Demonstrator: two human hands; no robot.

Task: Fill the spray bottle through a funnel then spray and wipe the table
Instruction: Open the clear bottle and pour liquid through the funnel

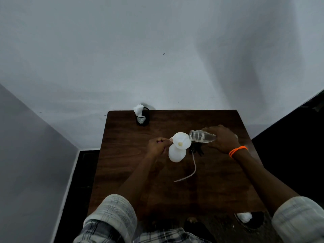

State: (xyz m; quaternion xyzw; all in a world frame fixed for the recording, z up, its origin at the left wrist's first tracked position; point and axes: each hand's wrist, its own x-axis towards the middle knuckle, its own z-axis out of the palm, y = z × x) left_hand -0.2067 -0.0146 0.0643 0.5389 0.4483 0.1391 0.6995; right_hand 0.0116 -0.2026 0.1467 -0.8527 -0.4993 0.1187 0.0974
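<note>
Two hands work over the table [219, 181]. The right hand [222, 140] is wrapped round a clear jar [201, 136], tipped on its side with its mouth at the rim of the funnel [181, 142]. The left hand [158, 146] pinches the funnel's tab, and under the funnel stands the white bottle [176, 154]. Just below the jar lies the black sprayer [196, 150], its tube [191, 172] trailing toward the person. Well beyond the left hand, a black cup [143, 118] holds tissue [138, 109].

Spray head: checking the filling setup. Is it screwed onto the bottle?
No, the spray head lies on the table beside the bottle.
</note>
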